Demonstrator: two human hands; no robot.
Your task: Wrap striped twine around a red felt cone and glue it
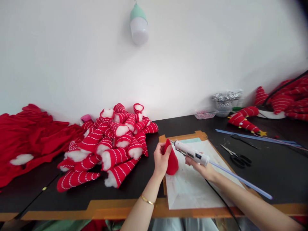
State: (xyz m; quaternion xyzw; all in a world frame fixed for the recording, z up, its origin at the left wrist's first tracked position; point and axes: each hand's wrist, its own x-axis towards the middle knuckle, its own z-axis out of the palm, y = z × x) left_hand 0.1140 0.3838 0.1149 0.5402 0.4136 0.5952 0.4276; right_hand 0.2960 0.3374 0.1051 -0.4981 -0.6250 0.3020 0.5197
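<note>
My left hand (161, 158) pinches the upper part of a red fabric piece (172, 163), which hangs down over the white paper sheet (199, 189). In my right hand (201, 167) is a white hot glue gun (191, 151), its nozzle touching or very close to the top of the fabric. A long bluish glue stick (240, 179) sticks out of the gun's back end. From beneath the gun a black cord (222, 202) runs down over the table's front edge. What the fabric looks like on its far side is hidden.
On the left lie a pile of stuffed striped red cones (115, 134) and red cloth (31, 138). To the right are scissors (238, 155), glue sticks (255, 137), a decorated striped cone (245, 120) and tubs of silver bits (225, 104). A bulb lamp (139, 27) hangs above.
</note>
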